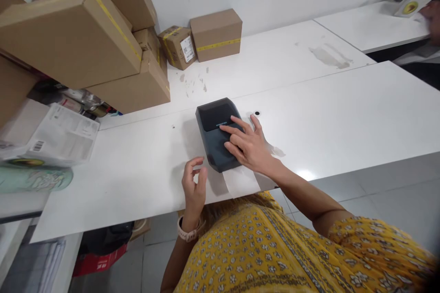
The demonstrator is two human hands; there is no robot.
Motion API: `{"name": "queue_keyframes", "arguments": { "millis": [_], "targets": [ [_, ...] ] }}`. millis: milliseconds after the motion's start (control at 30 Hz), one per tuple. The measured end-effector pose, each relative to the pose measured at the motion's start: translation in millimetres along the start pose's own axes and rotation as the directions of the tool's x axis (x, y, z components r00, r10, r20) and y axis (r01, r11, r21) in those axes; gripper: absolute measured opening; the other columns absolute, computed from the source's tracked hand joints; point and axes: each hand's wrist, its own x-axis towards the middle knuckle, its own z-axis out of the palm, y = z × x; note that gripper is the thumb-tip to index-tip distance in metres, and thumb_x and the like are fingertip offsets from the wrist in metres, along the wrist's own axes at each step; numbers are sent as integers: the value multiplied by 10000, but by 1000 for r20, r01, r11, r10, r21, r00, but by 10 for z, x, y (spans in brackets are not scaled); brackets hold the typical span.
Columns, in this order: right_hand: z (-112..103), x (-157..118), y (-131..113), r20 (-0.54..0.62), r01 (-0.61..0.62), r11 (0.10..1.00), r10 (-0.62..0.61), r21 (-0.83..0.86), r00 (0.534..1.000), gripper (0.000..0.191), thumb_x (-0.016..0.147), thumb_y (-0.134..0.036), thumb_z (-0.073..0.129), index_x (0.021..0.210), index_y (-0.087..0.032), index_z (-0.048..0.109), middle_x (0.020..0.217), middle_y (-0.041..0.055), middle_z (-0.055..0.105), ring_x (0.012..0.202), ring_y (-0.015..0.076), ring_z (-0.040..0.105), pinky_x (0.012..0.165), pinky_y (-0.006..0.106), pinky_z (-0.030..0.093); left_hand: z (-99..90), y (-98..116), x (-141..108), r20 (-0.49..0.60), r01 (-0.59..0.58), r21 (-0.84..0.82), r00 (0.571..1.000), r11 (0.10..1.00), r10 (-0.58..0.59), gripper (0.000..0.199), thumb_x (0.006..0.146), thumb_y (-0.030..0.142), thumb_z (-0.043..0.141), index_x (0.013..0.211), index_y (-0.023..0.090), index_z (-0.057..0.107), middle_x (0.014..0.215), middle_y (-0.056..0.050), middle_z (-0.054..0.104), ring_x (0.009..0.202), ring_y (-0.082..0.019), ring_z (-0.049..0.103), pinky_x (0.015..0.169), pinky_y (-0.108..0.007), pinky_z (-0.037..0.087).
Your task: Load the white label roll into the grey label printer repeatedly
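Note:
A dark blue-grey boxy device (pixel 217 149) with a glossy black panel, like a label printer, sits on the white table (pixel 144 160) in front of me. From under its near end a piece of white paper (pixel 242 185) reaches to the table's edge. My right hand (pixel 249 144) lies over the device's right side with its fingers spread, the index fingertip at the small light lettering on the panel. Just left of the device's near corner, my left hand (pixel 194 187) is raised, thumb and fingers curved and apart, holding nothing.
Large cardboard boxes (pixel 72 41) are stacked at the back left, with two smaller cartons (pixel 216 36) against the wall. A white printed box (pixel 65 135) and a green bottle (pixel 37 179) lie at the far left. Another person's blurred hand (pixel 431 16) shows at the far right beside a box.

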Motion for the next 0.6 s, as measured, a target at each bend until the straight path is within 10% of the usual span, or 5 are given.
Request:
{"name": "queue_keyframes", "arguments": {
  "millis": [200, 467, 600],
  "targets": [
    [5, -159, 164, 46, -65, 988, 59, 144, 997, 291, 1095, -396, 463, 984, -303, 715, 1510, -21, 649, 1554, 290, 431, 1306, 680, 212, 242, 15, -73, 124, -33, -38, 992, 999, 37, 724, 981, 551, 616, 1611, 285, 378, 1693, -133, 392, 1529, -330, 437, 1229, -484, 413],
    [162, -645, 13, -123, -345, 825, 439, 448, 890, 492, 1107, -482, 344, 1536, -317, 519, 1679, 88, 448, 1537, 309, 461, 1205, 579, 479, 324, -108, -156, 159, -8, -117, 987, 993, 27, 883, 958, 573, 648, 1685, 302, 227, 1793, -98, 179, 1659, -330, 175, 1345, -508, 217],
    [69, -540, -92, -77, -289, 835, 364, 467, 928, 550, 1101, -558, 292, 1542, -327, 527, 1643, 67, 504, 1544, 312, 454, 1264, 586, 413, 286, -95, -143, 158, -5, -149, 987, 989, 29, 799, 980, 591, 596, 1669, 323, 294, 1804, -49, 134, 1673, -302, 83, 1363, -475, 151]
  ]
}}
